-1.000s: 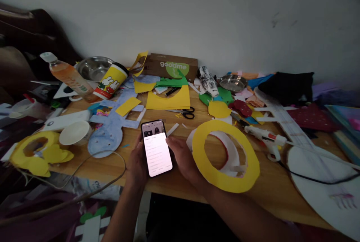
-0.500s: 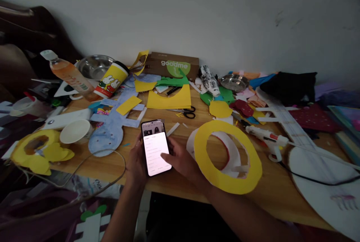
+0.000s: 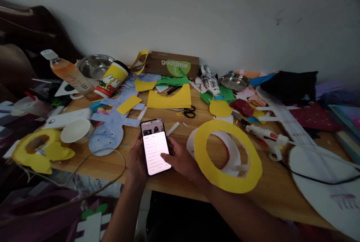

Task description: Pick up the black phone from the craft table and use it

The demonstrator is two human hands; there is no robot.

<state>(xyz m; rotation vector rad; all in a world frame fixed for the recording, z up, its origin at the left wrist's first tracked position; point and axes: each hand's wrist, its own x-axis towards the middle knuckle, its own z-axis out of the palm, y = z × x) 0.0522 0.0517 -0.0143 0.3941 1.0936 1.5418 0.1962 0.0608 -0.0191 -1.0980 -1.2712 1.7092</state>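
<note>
Phone, table's near edge: text too small to read. Left hand: fingers mostly hidden behind it. Right hand: fingertips partly hidden, grip unclear. Bowl, far left corner: partly hidden by cup. White board, right end: cut off, purple marks blurred. Cord also cut off.

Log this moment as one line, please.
left hand: holding phone | right hand: thumb over phone | nearby: yellow ring, scissors, glue gun

Forearms forward, right thumb outstretched
</note>
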